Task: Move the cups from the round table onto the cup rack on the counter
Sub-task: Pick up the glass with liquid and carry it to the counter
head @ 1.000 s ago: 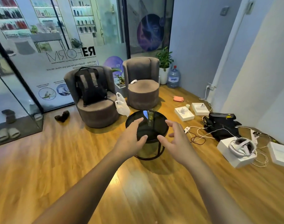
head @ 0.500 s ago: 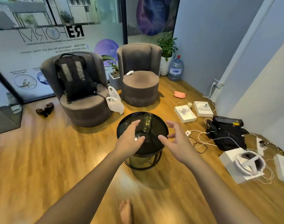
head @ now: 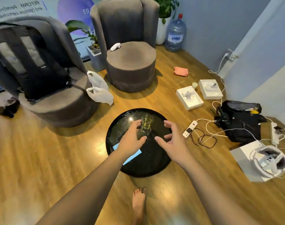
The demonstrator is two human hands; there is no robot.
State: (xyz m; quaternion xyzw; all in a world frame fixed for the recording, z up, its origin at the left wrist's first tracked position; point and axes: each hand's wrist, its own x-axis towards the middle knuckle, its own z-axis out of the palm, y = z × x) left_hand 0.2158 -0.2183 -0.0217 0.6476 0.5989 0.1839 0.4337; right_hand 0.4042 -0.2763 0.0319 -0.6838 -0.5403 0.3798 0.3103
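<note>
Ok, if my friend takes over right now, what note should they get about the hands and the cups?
Left hand: open, fingertips beside the glass cup, not gripping it.
Right hand: open, hovering over the round table, holding nothing.
The glass cup stands upright on the round table; it may be more than one, stacked.
Done: nothing moved yet.
Left: grasp the cup and carry it to the rack, which is out of view.

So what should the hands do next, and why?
Probably close the left hand round the glass cup. Its fingers are open right beside the cup on the round table, and the right hand is open too, holding nothing.
</note>
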